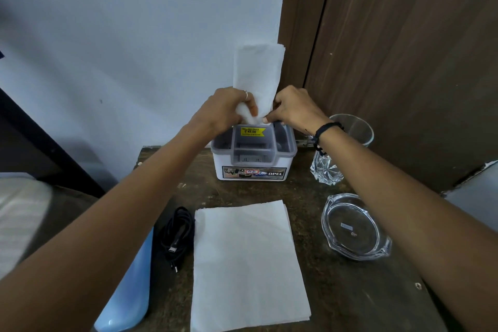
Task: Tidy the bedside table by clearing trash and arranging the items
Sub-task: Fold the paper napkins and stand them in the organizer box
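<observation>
Behind both hands, tissue bottom hidden, organizer

Two paper napkins; one organiser box; one cable; two glass pieces

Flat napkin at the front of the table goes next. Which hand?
Probably right. Both hands pinch the napkin over the organizer. The flat napkin lies slightly right of centre; the cable sits at its left edge, on the left arm's path.
</observation>
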The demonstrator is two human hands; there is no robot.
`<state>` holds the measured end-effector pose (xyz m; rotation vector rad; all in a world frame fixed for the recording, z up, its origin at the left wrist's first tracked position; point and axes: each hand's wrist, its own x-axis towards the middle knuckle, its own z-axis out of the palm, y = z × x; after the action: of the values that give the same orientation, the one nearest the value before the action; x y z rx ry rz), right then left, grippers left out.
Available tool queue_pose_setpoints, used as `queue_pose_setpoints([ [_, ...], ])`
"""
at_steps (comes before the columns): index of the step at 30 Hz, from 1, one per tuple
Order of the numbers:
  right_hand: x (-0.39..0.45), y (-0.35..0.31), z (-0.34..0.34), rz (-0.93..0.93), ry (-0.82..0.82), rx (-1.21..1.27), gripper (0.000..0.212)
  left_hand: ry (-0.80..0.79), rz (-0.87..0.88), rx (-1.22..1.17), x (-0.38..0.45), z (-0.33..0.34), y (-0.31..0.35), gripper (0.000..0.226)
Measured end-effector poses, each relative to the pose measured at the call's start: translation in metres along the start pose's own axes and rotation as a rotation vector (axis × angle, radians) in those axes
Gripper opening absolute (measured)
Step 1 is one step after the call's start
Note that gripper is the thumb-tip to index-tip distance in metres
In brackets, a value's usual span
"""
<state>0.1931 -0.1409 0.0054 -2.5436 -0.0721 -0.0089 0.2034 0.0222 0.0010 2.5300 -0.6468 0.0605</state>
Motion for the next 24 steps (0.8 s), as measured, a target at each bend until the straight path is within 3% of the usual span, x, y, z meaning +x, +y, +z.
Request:
queue_pose_setpoints([
  [4,0.002,0.0,-0.008,0.048,-0.094,0.167,0.032,0.017,0.01,-0.039,-0.005,-0.014,-0.001,0.025],
  [7,0.0,0.003,-0.008,0.053,-0.032,0.248,0.029,0.055,-0.015,-0.074,-0.01,-0.017,-0.001,0.025],
  [11,-0.002,0.007,0.001,0.04,0.003,0.171,0.035,0.082,-0.003,-0.061,-0.012,-0.009,0.001,0.027],
  [14,-0.001,0.006,0.002,0.027,-0.042,0.1,0.027,0.061,-0.002,-0.046,-0.011,-0.001,-0.003,0.029],
  [17,0.0,0.004,-0.002,0.065,-0.083,0.181,0.021,0.128,-0.001,-0.178,-0.012,0.0,-0.004,0.025],
  [20,0.0,0.006,-0.007,0.092,0.007,0.349,0.025,0.241,-0.01,-0.338,-0.013,0.0,-0.005,0.027],
  [24,-0.004,0.009,-0.004,0.039,0.005,0.241,0.027,0.21,-0.031,-0.257,-0.011,0.006,-0.009,0.03],
])
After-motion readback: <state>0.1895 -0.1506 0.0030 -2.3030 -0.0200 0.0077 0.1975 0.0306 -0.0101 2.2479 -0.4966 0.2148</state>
